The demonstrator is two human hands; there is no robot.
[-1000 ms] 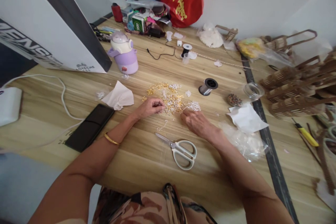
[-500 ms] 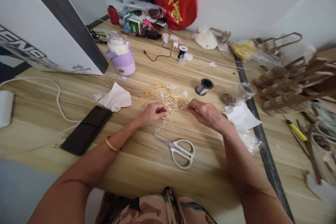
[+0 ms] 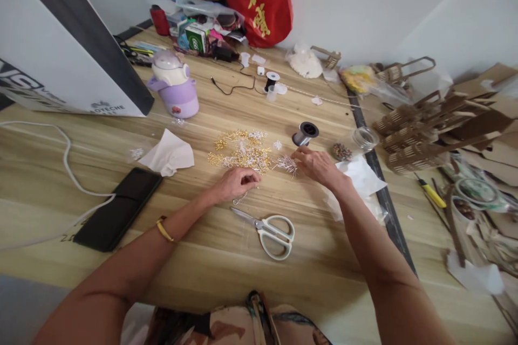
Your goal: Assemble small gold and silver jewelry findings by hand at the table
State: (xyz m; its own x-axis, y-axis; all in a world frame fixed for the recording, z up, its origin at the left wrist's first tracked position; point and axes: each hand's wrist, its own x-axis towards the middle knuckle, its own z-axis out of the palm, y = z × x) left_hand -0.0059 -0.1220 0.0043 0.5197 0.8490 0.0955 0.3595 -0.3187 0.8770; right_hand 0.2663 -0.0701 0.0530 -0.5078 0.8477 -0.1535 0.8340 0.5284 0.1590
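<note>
My left hand (image 3: 237,184) rests low over the table with thumb and fingers pinched together. A thin silver chain (image 3: 239,199) lies on the wood and runs up to those fingertips. Just beyond is a heap of small gold and silver jewellery findings (image 3: 246,153). My right hand (image 3: 315,164) is at the right edge of a small pile of thin silver pins (image 3: 286,165), its fingertips pressed together; whatever is between them is too small to make out. Scissors (image 3: 265,229) with pale handles lie partly opened, nearer my body than both hands.
A wire spool (image 3: 305,133) stands beyond my right hand, near a tipped jar of beads (image 3: 356,143). A black phone (image 3: 118,209), a white cloth-like piece (image 3: 170,153) and a purple cup (image 3: 175,89) are at the left. Small woven baskets (image 3: 404,129) crowd the right.
My right hand has moved slightly away from my left, uncovering the silver pins. My left hand stays pinched near the chain. The whole view has shifted a little.
</note>
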